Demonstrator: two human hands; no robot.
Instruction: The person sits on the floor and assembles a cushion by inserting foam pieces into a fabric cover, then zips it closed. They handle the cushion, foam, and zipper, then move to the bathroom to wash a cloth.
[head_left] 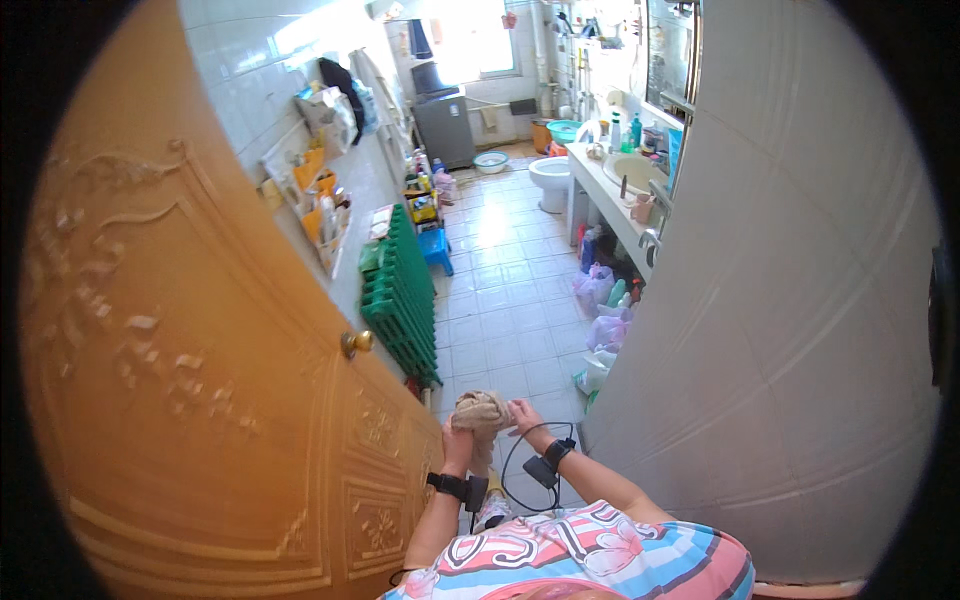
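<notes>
A bunched beige cloth [482, 410] hangs in front of my body, its lower part trailing down between my forearms. My left hand [457, 447] is closed around the cloth's left side. At the cloth's right edge, the fingers of my right hand [524, 416] are closed on it. Each wrist wears a black strap with a small box, and a thin dark cable [510, 470] loops beside the right one. Part of my shoe [494, 510] shows below the cloth.
A carved wooden door [230, 400] with a brass knob [356, 344] stands at left. Beyond it are a green radiator [400, 295] and a blue stool [436, 250]. Plastic bags [608, 330] lie under the sink counter [610, 200] at right; a toilet [549, 180] is farther back.
</notes>
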